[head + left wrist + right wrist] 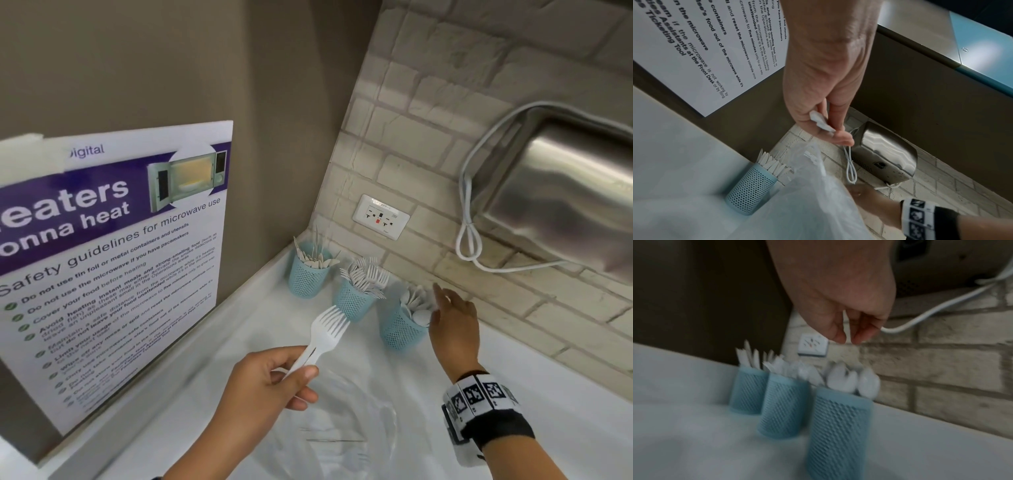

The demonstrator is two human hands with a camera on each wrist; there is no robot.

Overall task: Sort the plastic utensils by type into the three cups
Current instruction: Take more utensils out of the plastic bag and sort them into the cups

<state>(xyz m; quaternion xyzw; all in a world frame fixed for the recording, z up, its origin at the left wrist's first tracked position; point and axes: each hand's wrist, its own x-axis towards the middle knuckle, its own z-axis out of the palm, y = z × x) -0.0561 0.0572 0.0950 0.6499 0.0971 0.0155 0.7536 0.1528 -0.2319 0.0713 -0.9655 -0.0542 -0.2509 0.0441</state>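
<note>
White plastic forks (pixel 325 337) are pinched by the left hand (pixel 260 387), just short of the fork cup (pixel 356 301). The right hand (pixel 454 322), fingers loosely curled and empty, is held beside the spoon cup (pixel 400 330).

Three pale blue mesh cups stand upright in a slanting row on the white bench, along the brick wall. The knife cup (pixel 307 277), in the corner, holds white plastic knives (pixel 313 257), blades up. The fork cup (pixel 354 301), in the middle, is packed with white forks (pixel 365 277), tines up and fanned out. The spoon cup (pixel 399 329), nearest, holds white spoons (pixel 418 305), bowls up. Two or more white forks held together (pixel 325 334) are gripped by their handles in the left hand (pixel 263 387), tines pointing toward the fork cup, just short of it.
</note>
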